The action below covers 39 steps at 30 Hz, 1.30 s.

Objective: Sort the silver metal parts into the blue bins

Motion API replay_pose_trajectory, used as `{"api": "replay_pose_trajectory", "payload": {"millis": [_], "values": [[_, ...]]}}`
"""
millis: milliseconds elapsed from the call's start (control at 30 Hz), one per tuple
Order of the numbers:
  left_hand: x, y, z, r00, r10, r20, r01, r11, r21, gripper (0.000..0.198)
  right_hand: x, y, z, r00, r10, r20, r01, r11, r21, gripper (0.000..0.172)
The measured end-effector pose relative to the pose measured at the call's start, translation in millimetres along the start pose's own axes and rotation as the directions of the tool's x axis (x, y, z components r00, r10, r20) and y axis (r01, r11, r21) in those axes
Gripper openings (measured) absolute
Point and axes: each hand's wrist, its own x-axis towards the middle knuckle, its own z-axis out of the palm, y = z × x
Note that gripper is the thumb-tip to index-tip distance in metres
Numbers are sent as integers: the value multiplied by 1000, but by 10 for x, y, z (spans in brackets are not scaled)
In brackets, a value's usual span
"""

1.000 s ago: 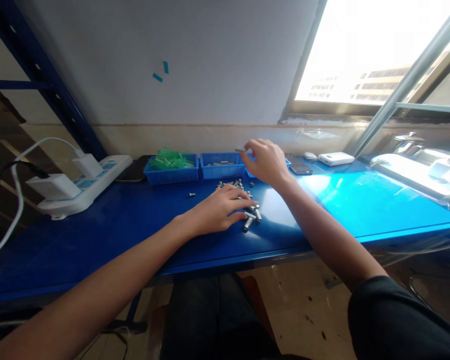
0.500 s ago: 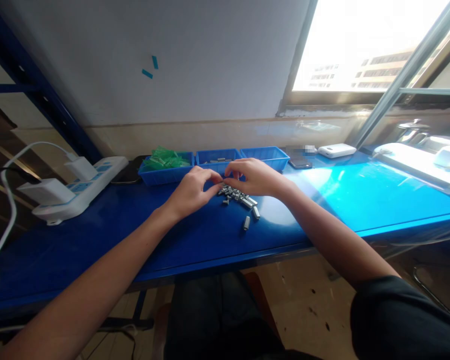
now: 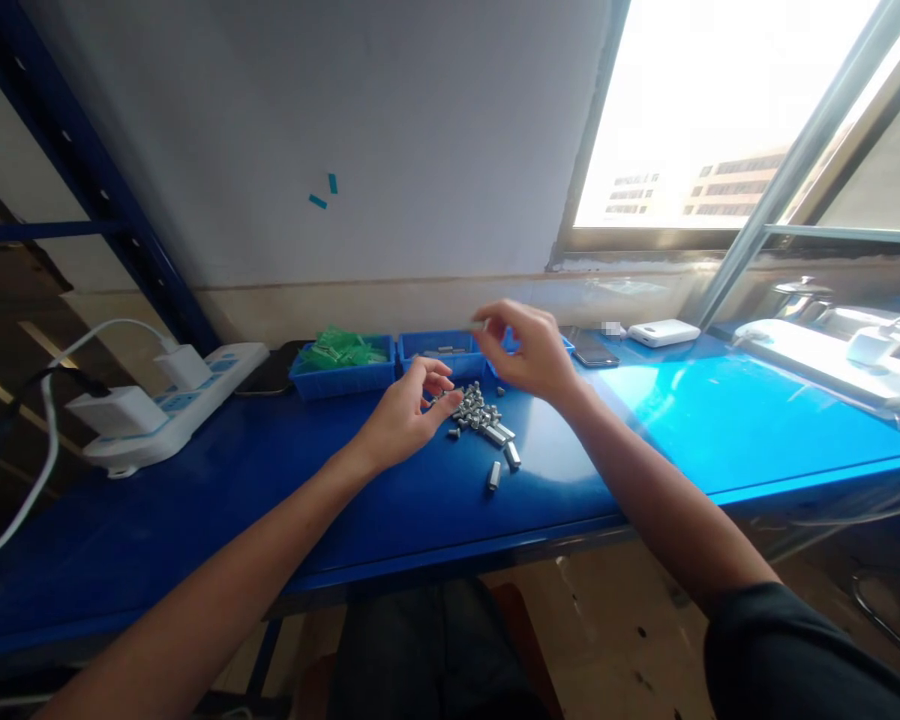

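On the blue bench a pile of small metal screws (image 3: 474,408) lies together with several hex standoffs (image 3: 495,475). My left hand (image 3: 409,412) hovers at the pile's left side, its fingers curved and thumb apart, with nothing visible between them. Raised above the middle bin (image 3: 420,362), my right hand (image 3: 529,350) pinches a small metal standoff (image 3: 479,325), blurred by motion. That bin contains a few metal pieces. To its left is a blue bin (image 3: 345,382) of green plastic packets (image 3: 341,350). My right hand partly hides a third blue bin (image 3: 562,345).
A white power strip (image 3: 187,410) with plugged-in chargers sits on the left, near a dark phone (image 3: 274,372). Behind the right arm are another phone (image 3: 594,348) and a white device (image 3: 664,332). Another power strip (image 3: 817,350) lies far right. The bench's front edge (image 3: 450,555) runs nearby.
My hands were together over the pile and have parted. The right one has risen toward the middle bin with a small metal piece; the left fingers have loosened. The view has tilted upward slightly.
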Motion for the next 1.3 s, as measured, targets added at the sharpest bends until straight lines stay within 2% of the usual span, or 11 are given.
{"api": "replay_pose_trajectory", "payload": {"millis": [100,200,267,333,433,533,733,867,967,1200,1300], "values": [[-73,102,65,963,165,213,-191,975,110,41,100,189,129,979,143,-144,-168,969,-181,34],[-128,213,119,843,326,428,-425,891,158,40,54,444,297,969,212,126,-155,921,-358,51],[-142,247,134,788,332,518,-480,858,181,28,-43,615,351,899,288,329,-131,895,-426,63],[-144,232,128,781,290,553,-468,859,210,17,-137,766,334,813,362,456,-135,880,-456,66],[-138,153,86,825,236,514,-408,878,251,17,-201,931,248,744,466,479,-218,847,-485,60],[-70,52,29,865,217,452,-379,874,305,19,-191,1009,210,732,532,425,-295,810,-506,56],[513,-253,18,964,220,152,-267,762,590,41,-179,1004,240,730,550,406,-338,806,-486,54],[874,-510,29,979,12,206,-164,652,741,27,-196,1011,200,729,535,427,-336,823,-458,52],[995,-625,-76,966,-9,260,-191,655,731,21,-196,1035,191,731,519,443,-323,835,-445,52],[1178,-419,-519,998,23,57,-55,726,685,26,-208,1074,196,746,503,436,-308,842,-443,54],[1207,-318,-655,999,27,-39,7,726,688,25,-172,995,195,819,475,322,-293,828,-477,46]]}}
